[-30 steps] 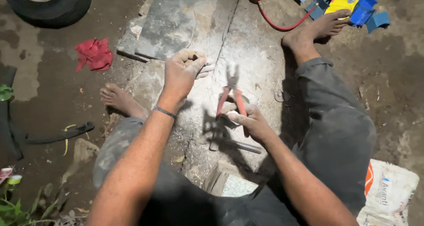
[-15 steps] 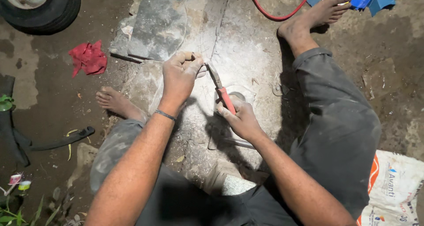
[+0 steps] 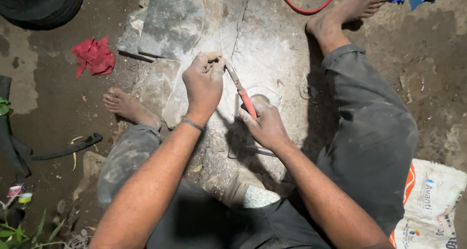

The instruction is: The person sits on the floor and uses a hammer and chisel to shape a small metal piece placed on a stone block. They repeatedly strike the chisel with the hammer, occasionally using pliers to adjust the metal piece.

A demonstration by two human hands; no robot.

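Right hand (image 3: 265, 125) clamped on red-handled metal pliers (image 3: 242, 92). Left hand (image 3: 204, 81) fisted at their tip, contents unclear, above rough grey stone slab (image 3: 272, 59).

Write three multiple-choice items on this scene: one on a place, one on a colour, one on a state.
1. Where does the red cloth lie?
A. on the ground beside the tyre
B. on the white sack
C. under the right hand

2. What colour are the handles of the pliers?
A. blue
B. red
C. yellow

3. What is the left hand doing?
A. lying flat and open
B. closed in a fist by the pliers' tip
C. gripping the tyre

Answers: 1 A, cloth on dirt near tyre; 2 B, handles show red; 3 B, fingers curled at the tip.
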